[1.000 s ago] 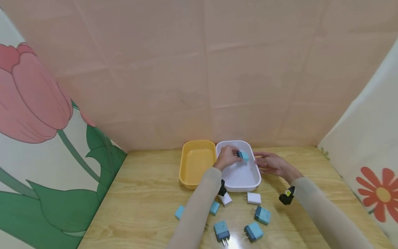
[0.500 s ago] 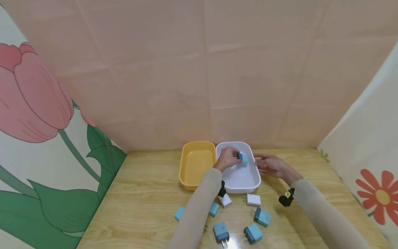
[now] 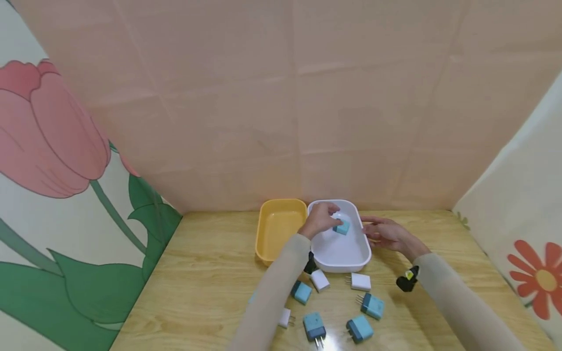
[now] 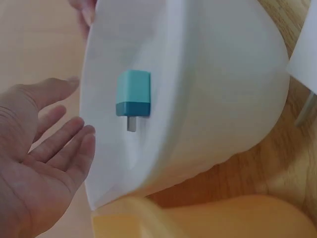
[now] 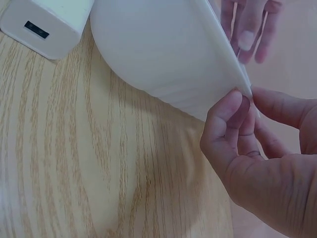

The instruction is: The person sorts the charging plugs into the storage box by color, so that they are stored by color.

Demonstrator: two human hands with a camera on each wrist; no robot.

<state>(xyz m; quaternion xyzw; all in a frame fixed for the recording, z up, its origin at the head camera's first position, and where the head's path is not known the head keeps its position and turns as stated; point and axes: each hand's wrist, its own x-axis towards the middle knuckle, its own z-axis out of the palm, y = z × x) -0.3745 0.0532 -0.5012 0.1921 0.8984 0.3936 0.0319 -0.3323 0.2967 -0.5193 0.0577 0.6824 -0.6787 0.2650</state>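
Charger (image 4: 134,90) lies near left hand (image 3: 320,221), grip relaxed, empty; right hand (image 3: 388,234) pinches tray rim (image 3: 342,266).

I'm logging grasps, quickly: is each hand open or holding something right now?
Left hand: open, holding nothing, over the white tray.
Right hand: pinching the white tray's rim.

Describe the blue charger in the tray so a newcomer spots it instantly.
At the back of the wooden table, right of the yellow tray, is a white tray. Inside lies a two-tone blue charger. The other visible chargers lie directly on the table instead.
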